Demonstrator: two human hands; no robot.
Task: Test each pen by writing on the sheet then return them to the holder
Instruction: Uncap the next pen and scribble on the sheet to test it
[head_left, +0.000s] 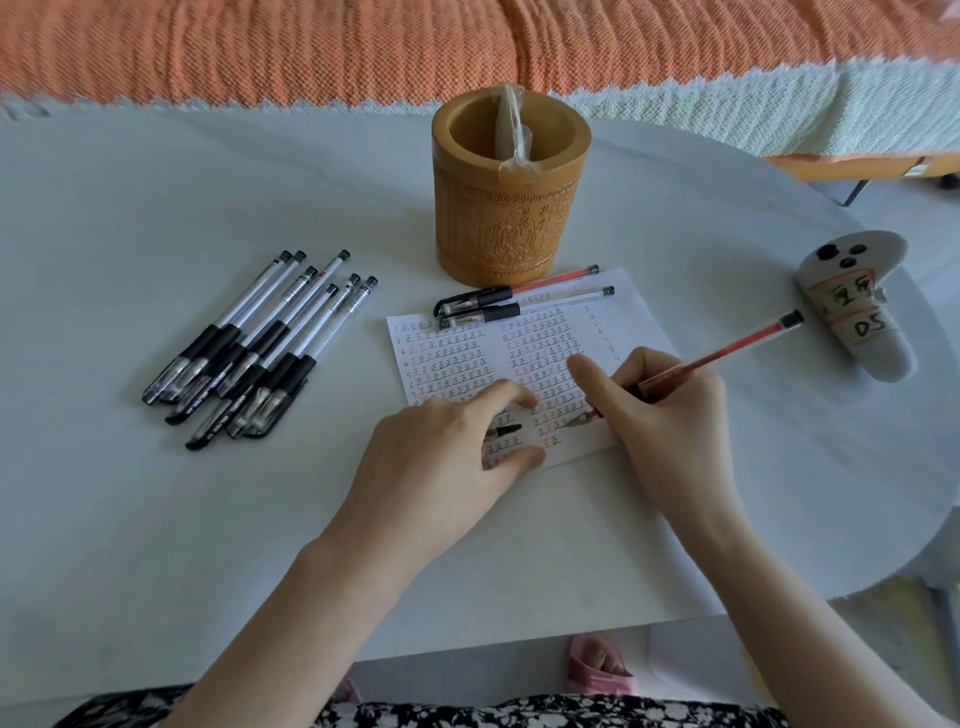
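My right hand (670, 415) grips a red-ink pen (727, 348), its tip touching the lower part of the white sheet (639, 306), which is covered in rows of written marks. My left hand (447, 457) presses on the sheet's lower left and holds a black pen cap (506, 430) under its fingers. Two capped pens (524, 301) lie across the sheet's top edge. Behind them stands the carved yellow-brown holder (511, 208) with a plastic wrapper inside. Several capped black pens (254, 353) lie in a pile to the left.
A white controller-like device (857, 306) with handwritten labels lies at the right on the pale table (156, 493). An orange woven cover (311, 47) spans the back. The table's front edge is near my body; a pink slipper (597, 670) shows below.
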